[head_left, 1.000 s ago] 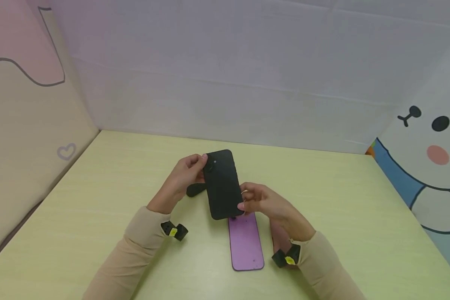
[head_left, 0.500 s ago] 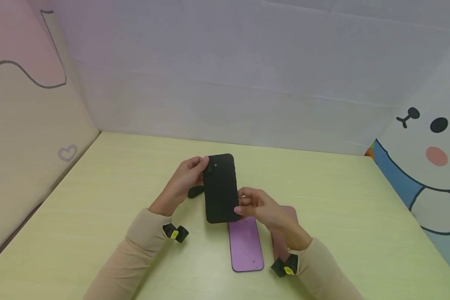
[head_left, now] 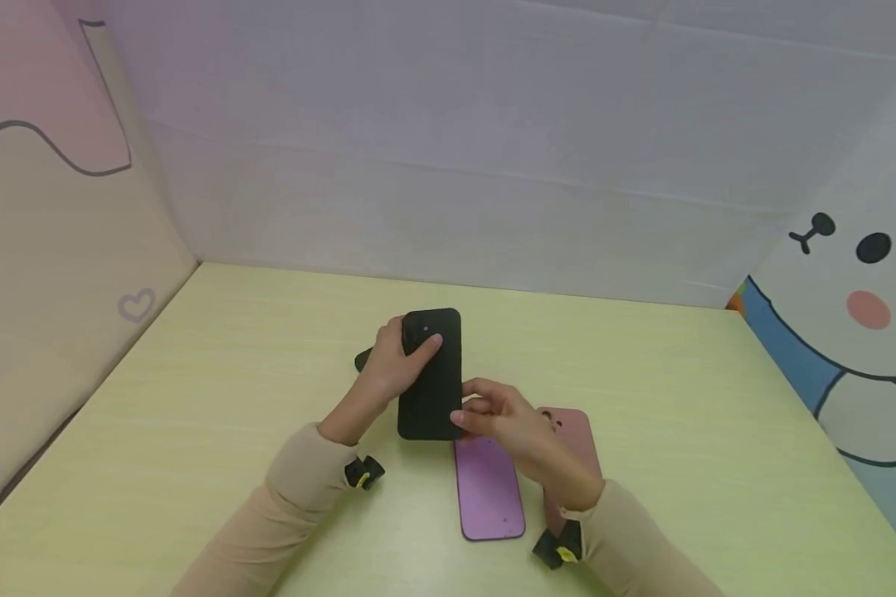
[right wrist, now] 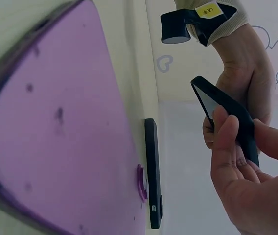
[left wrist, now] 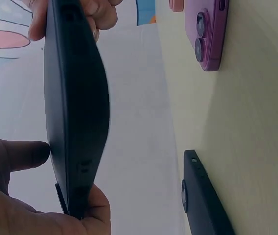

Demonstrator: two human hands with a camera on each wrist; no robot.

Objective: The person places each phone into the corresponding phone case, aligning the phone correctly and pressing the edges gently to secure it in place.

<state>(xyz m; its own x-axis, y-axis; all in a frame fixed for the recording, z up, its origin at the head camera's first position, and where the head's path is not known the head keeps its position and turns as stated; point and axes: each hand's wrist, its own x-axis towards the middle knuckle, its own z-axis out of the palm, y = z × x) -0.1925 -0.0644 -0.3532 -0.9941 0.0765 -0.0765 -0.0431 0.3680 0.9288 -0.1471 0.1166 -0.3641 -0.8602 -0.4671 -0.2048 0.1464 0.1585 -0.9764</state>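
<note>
Pale walls enclose a light wooden desk (head_left: 679,414), above which you hold a black phone (head_left: 433,390), back towards you. Your left hand (head_left: 391,369) grips its upper left side, thumb laid across the back below the lens, fingers behind. Your right hand (head_left: 513,429) pinches the lower right edge between thumb and fingers; gripping opposite sides probably keeps it steady and leaves most of the back visible. Beneath lies a purple phone (head_left: 489,497); a pink phone (head_left: 577,439), partly hidden by your right hand, lies beside it. A second black phone (left wrist: 205,196) rests lens-up beyond your left hand, apart from these, perhaps to leave working space.
</note>
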